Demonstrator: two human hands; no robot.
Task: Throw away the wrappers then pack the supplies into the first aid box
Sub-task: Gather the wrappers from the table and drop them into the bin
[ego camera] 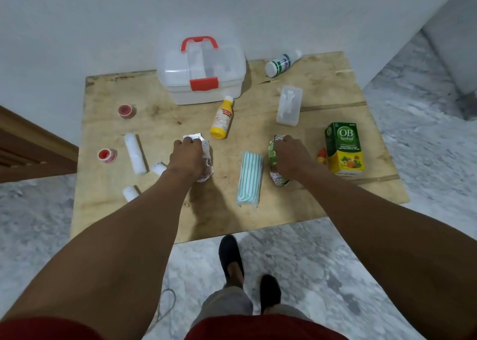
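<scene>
My left hand [187, 156] is closed on a silvery white wrapper [207, 169] lying mid-table. My right hand [290, 156] grips a green and silver wrapper [274, 159] to the right of it. Between them lies a green-striped pack [249, 178]. The white first aid box [204, 73] with red handle and latch stands shut at the back. Around it lie a yellow bottle [222, 117], a white bottle [280, 64], a clear swab case [289, 105], a green and yellow OB herbal carton [344, 147], two red tape rolls [126, 111] [107, 155] and white bandage rolls [135, 153].
The wooden table [322, 192] stands against a white wall, with marbled floor around it. A brown wooden frame [31, 143] is at the left. A small red and yellow item [322, 155] sits beside the carton. My feet [232, 257] are below the table's front edge.
</scene>
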